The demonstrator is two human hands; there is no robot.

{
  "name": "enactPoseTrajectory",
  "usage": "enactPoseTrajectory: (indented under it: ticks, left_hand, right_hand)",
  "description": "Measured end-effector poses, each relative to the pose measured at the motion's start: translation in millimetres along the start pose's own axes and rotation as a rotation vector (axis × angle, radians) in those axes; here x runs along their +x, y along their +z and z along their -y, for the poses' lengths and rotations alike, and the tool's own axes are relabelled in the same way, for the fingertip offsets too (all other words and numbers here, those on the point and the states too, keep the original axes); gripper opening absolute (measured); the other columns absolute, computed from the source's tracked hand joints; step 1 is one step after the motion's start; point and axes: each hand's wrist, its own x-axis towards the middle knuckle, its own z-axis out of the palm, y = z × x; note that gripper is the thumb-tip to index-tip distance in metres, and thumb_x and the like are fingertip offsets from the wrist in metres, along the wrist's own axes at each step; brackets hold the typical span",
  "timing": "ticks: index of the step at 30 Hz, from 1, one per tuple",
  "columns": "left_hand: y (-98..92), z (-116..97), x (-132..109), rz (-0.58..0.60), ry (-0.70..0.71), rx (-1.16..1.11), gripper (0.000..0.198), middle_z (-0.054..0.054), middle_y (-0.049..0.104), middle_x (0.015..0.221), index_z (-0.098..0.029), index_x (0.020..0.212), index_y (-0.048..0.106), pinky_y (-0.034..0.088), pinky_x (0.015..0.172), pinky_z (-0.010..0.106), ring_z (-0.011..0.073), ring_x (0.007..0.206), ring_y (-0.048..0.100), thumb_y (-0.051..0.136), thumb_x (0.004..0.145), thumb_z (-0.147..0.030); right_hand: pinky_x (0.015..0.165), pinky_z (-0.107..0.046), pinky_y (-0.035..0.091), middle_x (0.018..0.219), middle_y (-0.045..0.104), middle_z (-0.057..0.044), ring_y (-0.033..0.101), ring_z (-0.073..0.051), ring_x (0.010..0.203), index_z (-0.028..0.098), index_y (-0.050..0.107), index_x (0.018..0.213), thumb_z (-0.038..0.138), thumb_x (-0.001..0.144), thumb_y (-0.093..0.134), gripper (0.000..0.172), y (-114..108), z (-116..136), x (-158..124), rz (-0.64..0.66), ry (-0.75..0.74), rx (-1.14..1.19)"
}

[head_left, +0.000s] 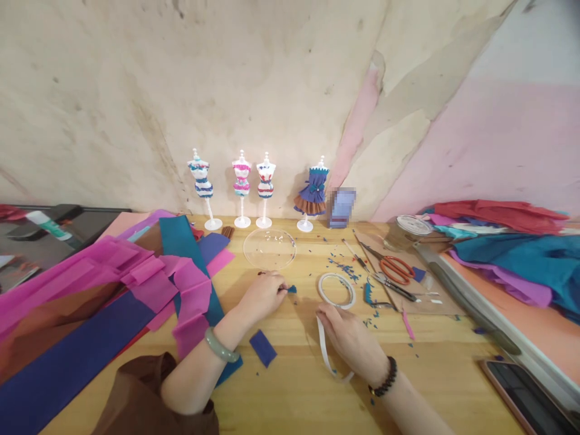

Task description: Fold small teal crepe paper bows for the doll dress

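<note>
My left hand (267,295) is closed in a pinch on a small teal paper piece (292,289), which sticks out past the fingertips over the table. Pinched in my right hand (347,332) is a strip of white tape (323,347) that hangs down in a curve toward the tabletop. Just above that hand lies a white tape roll (336,290). A dark blue paper rectangle (263,348) rests on the wood between my forearms. Small blue scraps (347,267) are scattered to the right of a clear round dish (270,249).
Four small dress forms (265,181) stand by the wall. Orange-handled scissors (395,269), pliers (394,286) and a paper cutter (471,302) are at the right, with a phone (525,393) at the front. Coloured paper strips (81,356) cover the left side.
</note>
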Motion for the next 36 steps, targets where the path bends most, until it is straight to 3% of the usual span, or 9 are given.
enactPoseTrajectory:
  ticks: [4,8,16,19,25,31,36]
  left_hand:
    - [1.1,-12,-1,0.017,-0.099,-0.282,0.016,0.004,0.07,0.081,-0.016,0.085,0.067,0.046,0.068,0.027,0.0177,0.075,0.063,0.052,0.081,-0.02]
    - [10.3,-22,-3,-0.028,-0.111,-0.444,0.021,0.002,0.068,0.076,-0.017,0.098,0.061,0.046,0.066,0.026,0.0159,0.071,0.062,0.052,0.079,-0.018]
    - [21.1,-30,-8,0.008,0.098,-0.324,0.035,0.007,0.07,0.093,-0.018,0.093,0.072,0.047,0.082,0.03,0.0182,0.086,0.063,0.041,0.081,-0.01]
    - [21.1,-33,-10,0.035,0.107,-0.298,0.033,0.007,0.07,0.089,-0.017,0.094,0.074,0.047,0.075,0.027,0.0179,0.08,0.063,0.046,0.078,-0.01]
    - [18.8,-40,-11,0.069,0.076,-0.297,0.02,0.004,0.07,0.079,-0.019,0.086,0.075,0.043,0.06,0.023,0.0158,0.068,0.059,0.061,0.076,-0.029]
    - [22.8,-39,-11,0.043,0.017,-0.314,0.019,0.002,0.071,0.078,-0.018,0.08,0.074,0.043,0.062,0.023,0.0134,0.067,0.059,0.056,0.075,-0.02]
    - [24.7,-39,-11,-0.003,0.057,-0.3,0.018,0.002,0.07,0.078,-0.018,0.077,0.073,0.044,0.066,0.023,0.0145,0.072,0.061,0.055,0.075,-0.017]
  right_hand:
    - [0.057,-0.026,0.048,0.072,0.068,-0.005,0.066,-0.018,0.061,0.019,0.053,0.094,0.017,0.097,0.033,0.021,0,0,0,0.0,0.035,0.057]
    - [0.056,-0.027,0.049,0.071,0.068,-0.005,0.067,-0.019,0.061,0.019,0.052,0.095,0.021,0.098,0.029,0.022,2,-1,-1,0.001,0.081,0.091]
    - [0.062,-0.031,0.053,0.086,0.071,-0.008,0.069,-0.02,0.069,0.02,0.049,0.102,0.019,0.096,0.032,0.018,0,0,-2,0.028,0.101,0.202]
    - [0.065,-0.032,0.054,0.092,0.071,-0.009,0.07,-0.021,0.075,0.019,0.049,0.108,0.017,0.094,0.033,0.021,0,0,-2,0.028,0.095,0.221]
    - [0.06,-0.03,0.054,0.086,0.071,-0.007,0.07,-0.02,0.069,0.02,0.05,0.104,0.017,0.094,0.034,0.019,2,0,-3,-0.002,0.079,0.205]
    - [0.058,-0.031,0.054,0.083,0.07,-0.008,0.069,-0.02,0.066,0.019,0.049,0.102,0.017,0.094,0.031,0.02,3,2,-1,-0.036,0.018,0.139]
    - [0.059,-0.032,0.055,0.084,0.071,-0.009,0.07,-0.021,0.067,0.019,0.047,0.106,0.018,0.094,0.032,0.02,6,1,-2,-0.01,0.051,0.161]
